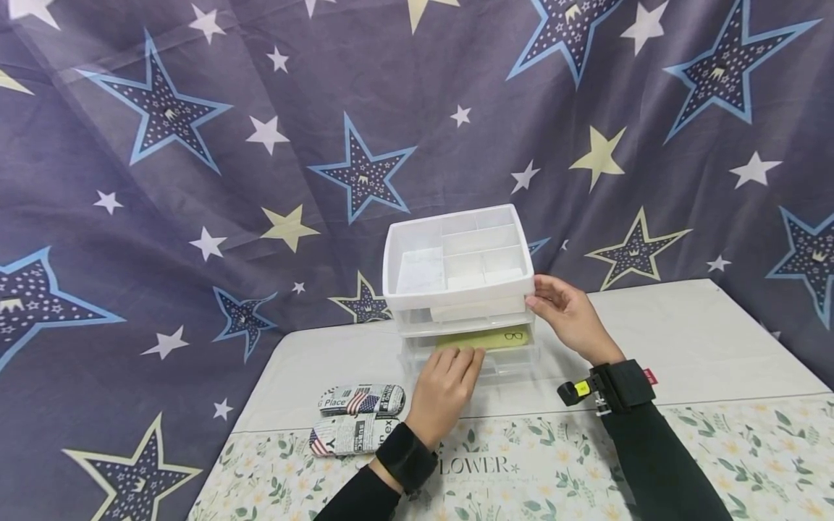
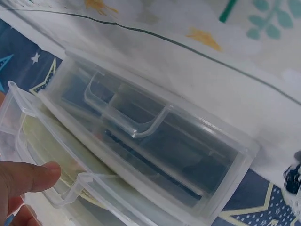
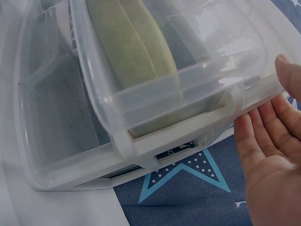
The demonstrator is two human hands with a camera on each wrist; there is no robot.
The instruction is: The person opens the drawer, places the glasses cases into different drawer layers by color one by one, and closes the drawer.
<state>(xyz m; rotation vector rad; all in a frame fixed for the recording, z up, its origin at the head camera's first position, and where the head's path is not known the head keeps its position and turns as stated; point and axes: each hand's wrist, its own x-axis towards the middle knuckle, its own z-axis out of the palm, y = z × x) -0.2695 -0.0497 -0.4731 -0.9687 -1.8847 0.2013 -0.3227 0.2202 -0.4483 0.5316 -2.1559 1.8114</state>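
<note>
A white drawer unit (image 1: 456,295) with clear drawers and a divided top tray stands at the back of the table. Its middle drawer (image 2: 117,197) is pulled partway out. Inside lies a yellow-green case (image 1: 485,339) with a glasses drawing on it. My left hand (image 1: 443,391) grips this drawer's front, thumb on the handle in the left wrist view. On the unit's right side, my right hand (image 1: 573,322) holds the frame, with thumb and fingers at its edge. The bottom drawer (image 2: 193,141) shows a thin dark strip through its clear plastic.
Two soft newspaper-print cases, one (image 1: 361,399) behind the other (image 1: 352,434), lie left of my left hand. A flowered cloth (image 1: 521,499) covers the table's front part. The starry curtain (image 1: 456,159) hangs close behind the drawer unit.
</note>
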